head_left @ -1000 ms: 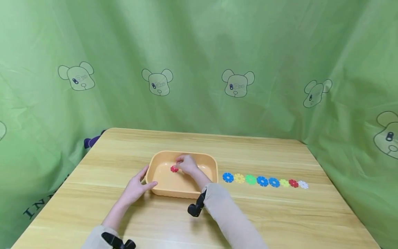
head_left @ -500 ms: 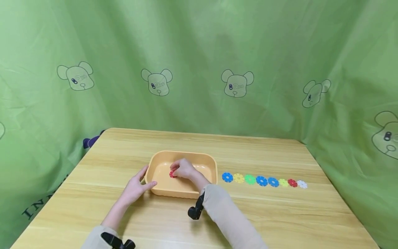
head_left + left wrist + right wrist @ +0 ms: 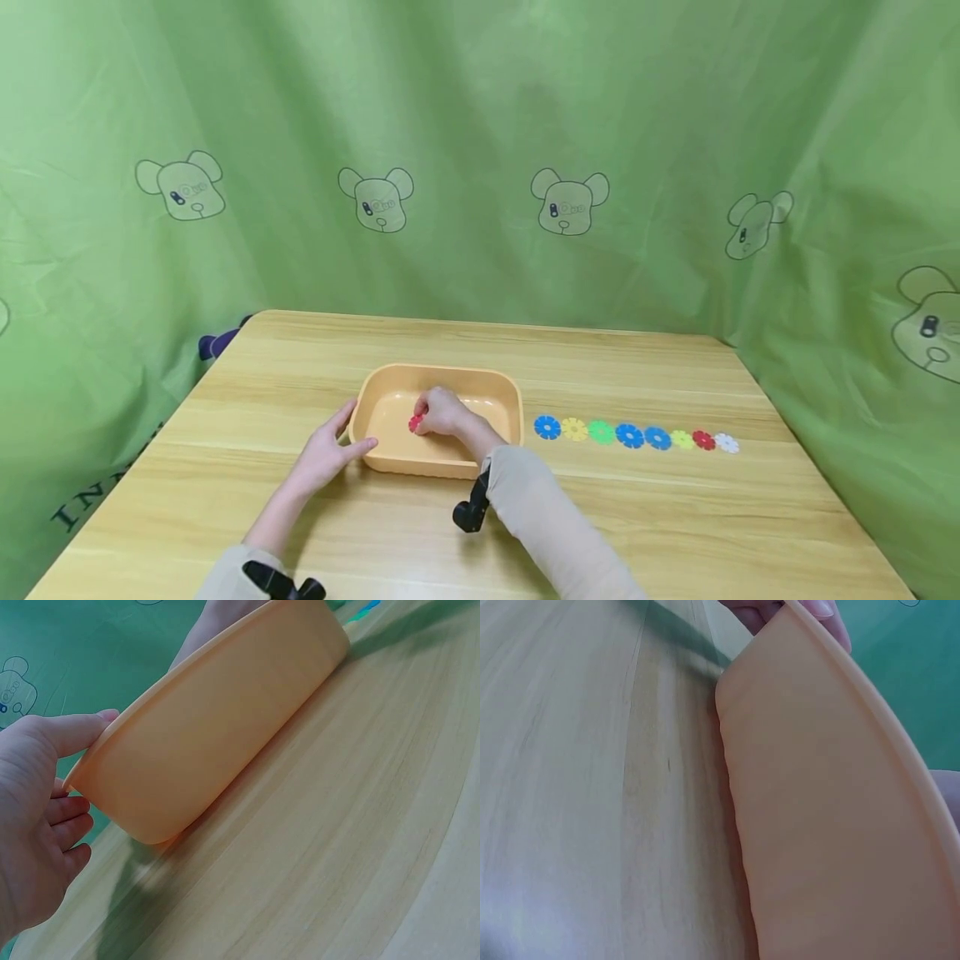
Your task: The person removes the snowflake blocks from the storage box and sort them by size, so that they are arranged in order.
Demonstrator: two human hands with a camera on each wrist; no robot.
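Observation:
A shallow orange plastic basin [image 3: 431,467] stands on the wooden table. My left hand [image 3: 324,454] grips its left end; in the left wrist view the thumb lies over the rim [image 3: 133,712] and the other fingers are along the outside. Inside the basin, my right hand [image 3: 447,413] pinches a red snowflake disc [image 3: 415,425] close over the floor, its fingers partly covering the disc. From the right wrist, the basin's outer wall [image 3: 825,780] hides most of that hand.
Right of the basin, several snowflake discs lie in a row on the table [image 3: 675,517], from a blue disc [image 3: 547,427] through yellow, green and red to a white disc [image 3: 726,443]. A green curtain [image 3: 465,275] with bear drawings hangs behind the table.
My right hand has moved slightly toward me inside the basin, and the red disc has shifted the same way, now between its fingertips. My left hand stays on the rim.

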